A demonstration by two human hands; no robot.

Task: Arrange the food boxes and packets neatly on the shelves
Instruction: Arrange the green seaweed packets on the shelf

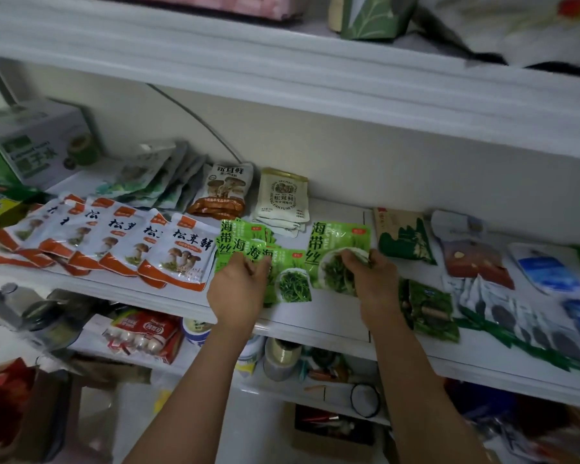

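Head view: both hands at middle shelf (148,293).
Right hand (375,279): pinches lone packet (340,242) by its near edge; packet stretches away toward the wall.
Left hand (238,289): on fan (226,239); pressing or gripping, cannot tell.
Relation: fan lies just left of lone packet, narrow gap between.

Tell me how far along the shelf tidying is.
Done: the mushroom packets lie in an overlapping row at left. In hand: the left hand holds the fanned seaweed packets, and the right hand grips a single seaweed packet beside them. Left: the mixed packets on the right lie loose and crooked.
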